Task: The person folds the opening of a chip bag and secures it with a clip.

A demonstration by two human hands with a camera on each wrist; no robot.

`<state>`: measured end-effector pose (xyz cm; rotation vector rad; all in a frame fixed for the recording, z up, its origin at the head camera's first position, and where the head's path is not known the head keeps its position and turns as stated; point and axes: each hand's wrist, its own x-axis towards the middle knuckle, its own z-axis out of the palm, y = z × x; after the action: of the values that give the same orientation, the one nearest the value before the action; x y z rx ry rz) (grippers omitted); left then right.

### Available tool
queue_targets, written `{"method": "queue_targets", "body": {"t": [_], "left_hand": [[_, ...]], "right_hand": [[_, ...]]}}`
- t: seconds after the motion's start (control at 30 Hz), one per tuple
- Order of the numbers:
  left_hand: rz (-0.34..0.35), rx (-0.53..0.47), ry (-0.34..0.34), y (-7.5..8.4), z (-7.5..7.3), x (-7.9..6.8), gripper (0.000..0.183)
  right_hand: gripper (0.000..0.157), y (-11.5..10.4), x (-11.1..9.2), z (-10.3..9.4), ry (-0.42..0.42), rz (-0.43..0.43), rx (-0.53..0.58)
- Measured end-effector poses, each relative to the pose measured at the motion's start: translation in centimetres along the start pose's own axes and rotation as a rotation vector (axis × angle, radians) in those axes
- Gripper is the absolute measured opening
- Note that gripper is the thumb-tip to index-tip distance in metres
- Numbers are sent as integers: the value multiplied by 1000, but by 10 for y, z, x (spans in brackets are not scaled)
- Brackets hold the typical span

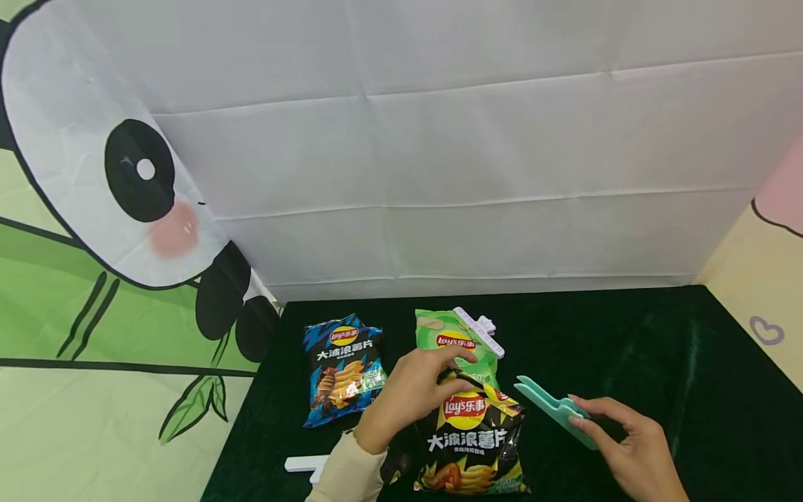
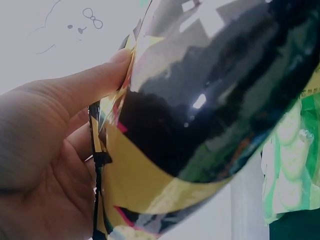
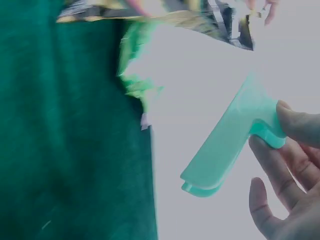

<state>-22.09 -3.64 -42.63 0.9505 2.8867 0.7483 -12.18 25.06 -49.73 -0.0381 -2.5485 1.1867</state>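
My left hand [image 1: 419,390] pinches the folded top edge of a black Lay's chip bag [image 1: 467,439], which stands upright facing me. Close up in the left wrist view, the thumb presses one side of the glossy bag [image 2: 170,120] and fingers are behind the edge. To the right of this bag, my right hand [image 1: 636,443] holds a teal bag clip [image 1: 555,408] by its grip tabs between thumb and fingers. The clip's long bar [image 3: 217,145] points toward the bag's top, apart from it, and its two halves lie close together.
Behind the black bag is a green chip bag [image 1: 439,328] with a white clip [image 1: 479,331] across its top corner. A blue-and-black chip bag [image 1: 345,373] lies to the left. Another white clip [image 1: 304,464] sits near my left sleeve on the dark green cloth [image 1: 627,335].
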Motion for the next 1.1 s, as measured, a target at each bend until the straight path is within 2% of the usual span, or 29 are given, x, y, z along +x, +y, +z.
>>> {"method": "queue_targets", "body": {"t": [0.13, 0.3, 0.43, 0.6, 0.7, 0.87, 1.0, 1.1], "left_hand": [[13, -16, 9, 0, -1, 0, 47], [34, -48, 11, 1, -1, 0, 59], [56, -75, -2, 1, -1, 1, 66], [85, -102, 0, 2, 0, 3, 70], [80, -144, 5, 1, 1, 2, 73], [57, -236, 53, 0, 1, 1, 93], [67, -277, 102, -1, 1, 0, 108], [85, -282, 113, -2, 1, 0, 114]], "right_hand": [[19, -19, 8, 5, 26, -54, 68], [19, -42, 19, 16, 0, -126, 142], [19, -51, 26, 21, -29, -179, 165], [17, -57, 34, 24, -122, -159, 158], [16, -59, 38, 25, -162, -164, 153], [16, -62, 42, 25, -192, -183, 176], [16, -65, 43, 26, -219, -178, 197], [16, -68, 43, 26, -239, -175, 207]]}}
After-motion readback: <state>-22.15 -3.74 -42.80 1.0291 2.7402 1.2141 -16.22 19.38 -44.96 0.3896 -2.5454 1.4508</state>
